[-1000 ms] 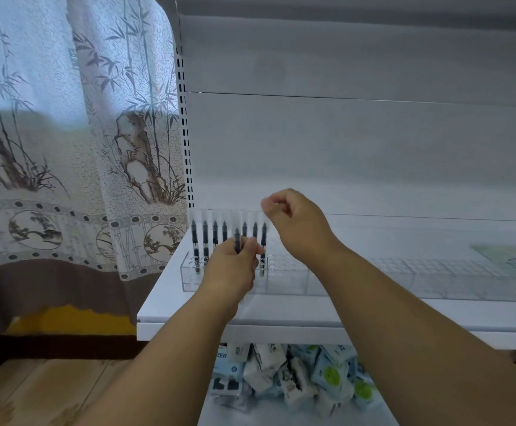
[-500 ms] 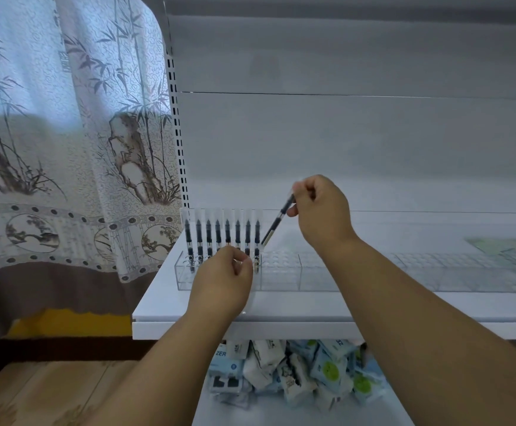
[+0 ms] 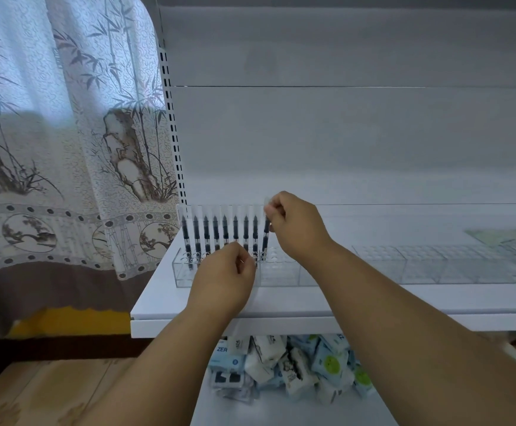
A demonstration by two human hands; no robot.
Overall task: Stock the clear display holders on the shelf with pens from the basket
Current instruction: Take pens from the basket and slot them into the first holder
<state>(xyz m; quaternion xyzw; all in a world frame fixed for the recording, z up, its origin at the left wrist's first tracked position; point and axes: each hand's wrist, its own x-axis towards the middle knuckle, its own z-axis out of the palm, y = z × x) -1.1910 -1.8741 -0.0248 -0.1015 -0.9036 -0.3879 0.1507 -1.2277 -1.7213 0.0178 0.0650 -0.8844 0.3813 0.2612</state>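
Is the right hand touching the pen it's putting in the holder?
Touching. The head view shows the right hand pinching the top of the pen between its fingertips, with the pen upright over the clear display holder at the end of the row.

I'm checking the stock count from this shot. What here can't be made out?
- Head view: what the left hand holds, if anything; its curled fingers face away.
- Head view: the lower ends of several black pens standing in the clear plastic holder; the left hand covers them.
- Head view: the basket; it is out of frame.
- Head view: print on the white and blue packets below the white shelf; too small and blurred.
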